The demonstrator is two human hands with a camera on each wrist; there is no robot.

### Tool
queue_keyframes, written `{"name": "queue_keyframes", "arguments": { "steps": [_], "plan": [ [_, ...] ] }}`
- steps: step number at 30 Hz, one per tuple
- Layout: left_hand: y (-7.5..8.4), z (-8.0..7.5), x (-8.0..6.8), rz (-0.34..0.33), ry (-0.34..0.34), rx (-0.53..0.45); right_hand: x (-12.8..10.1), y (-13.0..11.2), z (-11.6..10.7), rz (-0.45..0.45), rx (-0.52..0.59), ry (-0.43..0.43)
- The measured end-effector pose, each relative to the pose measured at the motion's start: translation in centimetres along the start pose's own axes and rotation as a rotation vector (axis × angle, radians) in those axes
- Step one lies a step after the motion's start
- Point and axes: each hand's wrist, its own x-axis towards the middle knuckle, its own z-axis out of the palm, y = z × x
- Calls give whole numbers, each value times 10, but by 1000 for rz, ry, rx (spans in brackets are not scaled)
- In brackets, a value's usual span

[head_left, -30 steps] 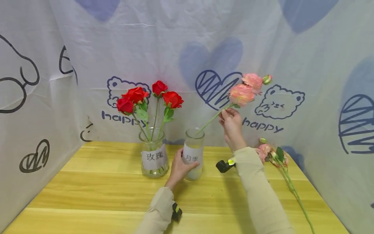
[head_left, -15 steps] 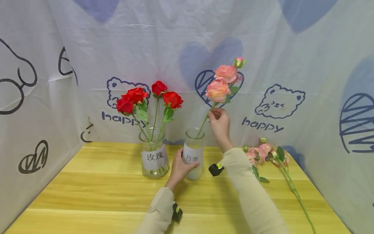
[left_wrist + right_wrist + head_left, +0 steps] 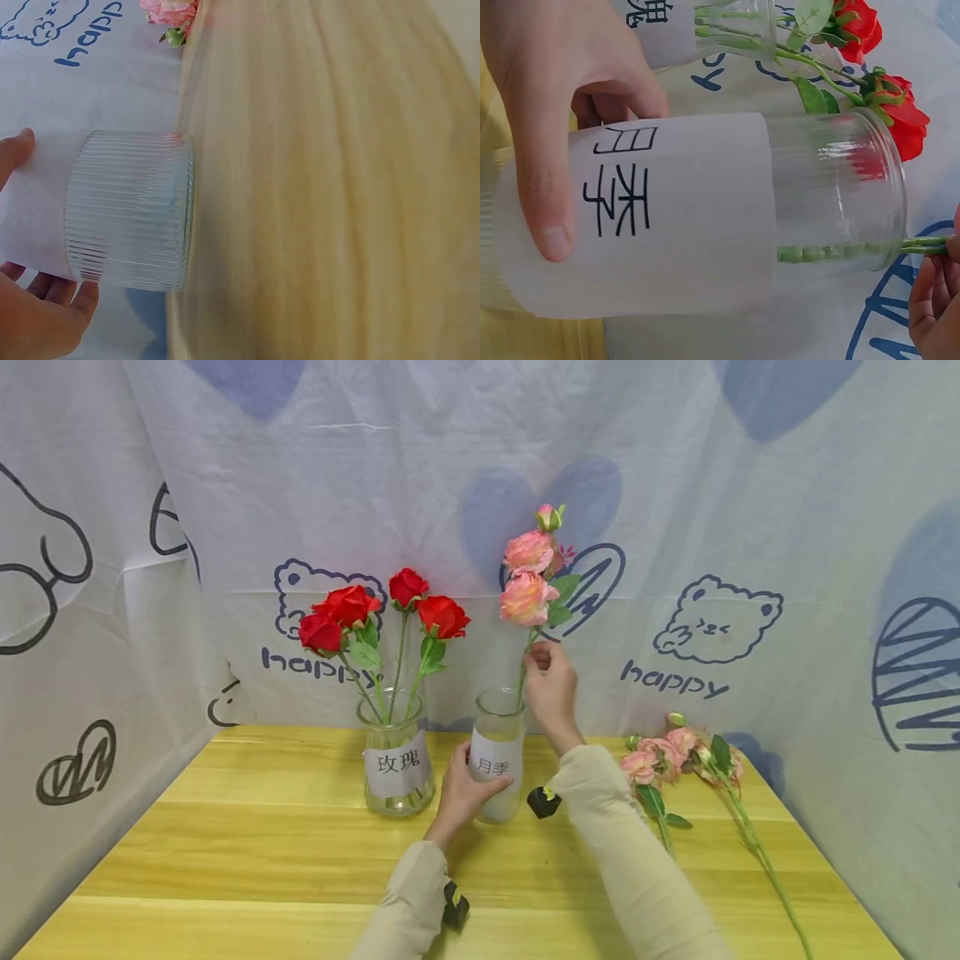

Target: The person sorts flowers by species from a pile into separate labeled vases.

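My left hand (image 3: 463, 789) grips a clear glass vase (image 3: 501, 706) with a white paper label (image 3: 491, 758), thumb across its front. The vase stands upright; its ribbed base (image 3: 131, 210) shows in the left wrist view. Above the rim, my right hand (image 3: 552, 689) pinches the stem of a pink flower (image 3: 527, 599) with two blooms and a bud on top. In the right wrist view its green stem (image 3: 832, 253) shows through the glass near the rim; the label hides anything lower.
A second labelled glass vase (image 3: 399, 777) holds several red roses (image 3: 442, 616) just left. More pink flowers (image 3: 660, 756) lie on the wooden table (image 3: 262, 860) at the right, one long stem (image 3: 768, 868) running to the front. A printed cloth (image 3: 420, 460) hangs behind.
My right hand has moved left with the pink flower, swinging it from a rightward slant to nearly upright over the vase. The left hand stays on the vase.
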Motion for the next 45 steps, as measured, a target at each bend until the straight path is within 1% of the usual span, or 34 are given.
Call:
{"name": "queue_keyframes", "arguments": {
  "steps": [9, 16, 19, 22, 30, 35, 41, 45],
  "plan": [
    [0, 1, -1, 22, 5, 4, -6, 1, 3, -3, -3, -18],
    [2, 1, -1, 7, -14, 4, -8, 1, 0, -80, 47, -30],
    [2, 1, 0, -3, -14, 8, -8, 0, -4, -115, 50, -22],
    [1, 0, 0, -4, -12, 10, -8, 1, -8, -128, 40, -25],
    [1, 0, 0, 0, -3, 10, -8, 7, -13, -78, 48, -62],
    [1, -1, -1, -3, -11, 8, -10, 14, -18, -17, 37, -89],
    [1, 0, 0, 3, -18, 21, -14, 32, -35, 16, -13, -119],
    [1, 0, -1, 3, -14, 23, -16, 49, -50, 51, -79, -169]
  ]
}}
